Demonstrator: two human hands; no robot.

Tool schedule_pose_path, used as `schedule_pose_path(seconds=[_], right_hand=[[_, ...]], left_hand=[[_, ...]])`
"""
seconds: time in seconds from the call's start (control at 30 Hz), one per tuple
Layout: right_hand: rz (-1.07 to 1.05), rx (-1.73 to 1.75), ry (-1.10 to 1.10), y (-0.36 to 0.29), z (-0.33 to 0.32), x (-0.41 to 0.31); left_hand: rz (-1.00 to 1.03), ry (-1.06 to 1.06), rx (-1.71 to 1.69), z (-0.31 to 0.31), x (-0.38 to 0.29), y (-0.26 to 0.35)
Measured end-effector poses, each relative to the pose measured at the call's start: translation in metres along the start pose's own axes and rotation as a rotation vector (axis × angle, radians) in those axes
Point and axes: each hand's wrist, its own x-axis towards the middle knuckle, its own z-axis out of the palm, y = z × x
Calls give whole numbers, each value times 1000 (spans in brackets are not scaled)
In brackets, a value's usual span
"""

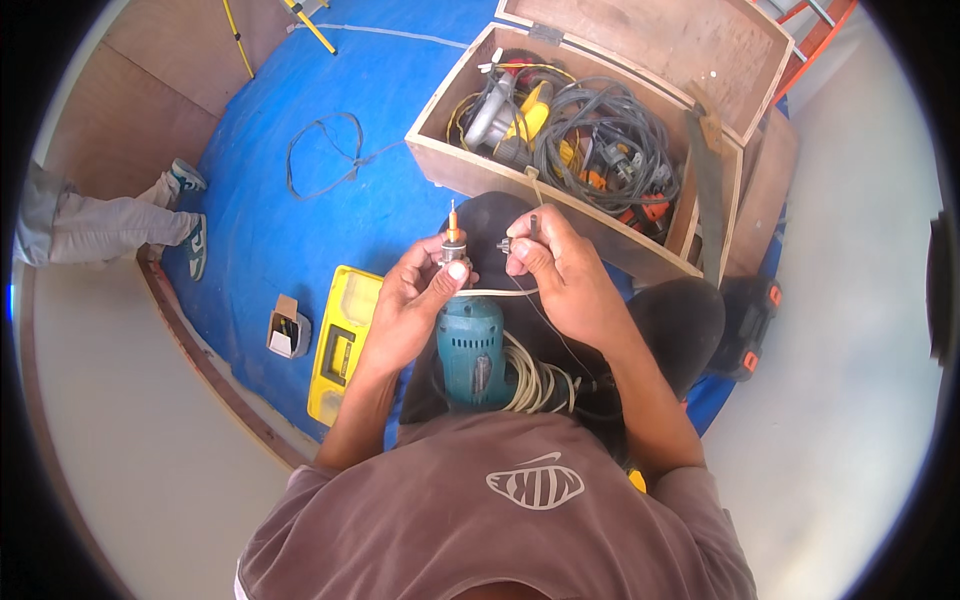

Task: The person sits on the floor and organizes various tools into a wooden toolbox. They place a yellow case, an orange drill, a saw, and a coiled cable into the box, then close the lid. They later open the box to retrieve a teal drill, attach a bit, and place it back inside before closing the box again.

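Note:
A corded teal power drill (471, 352) rests on my lap, its nose pointing away from me. My left hand (420, 289) grips its metal chuck (453, 251), thumb on top. From the chuck sticks a bit with an orange shank (453, 223) and a thin pale tip. My right hand (559, 277) pinches a chuck key (505, 245) by its dark crossbar, with the toothed end towards the chuck but apart from it. A thin cord hangs from near the key down to the drill's side. The drill's coiled cream cable (540, 379) lies beside the body.
Ahead stands an open plywood toolbox (480, 161) holding coiled grey cable (600, 142) and several power tools. A handsaw (706, 187) leans on its right end. At left are a yellow organizer case (334, 375) and a small box (289, 330). Another person's legs (127, 221) show far left.

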Motion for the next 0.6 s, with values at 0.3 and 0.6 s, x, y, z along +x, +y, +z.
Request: schedule_pose_path(seconds=[0.3,0.6], right_hand=[[-103,-83,-148,2,-1,-1],[-327,-497,-12,2,8,-2]], left_hand=[[-61,-227,-253,-10,24,-11],[8,-245,-273,-1,23,-28]])
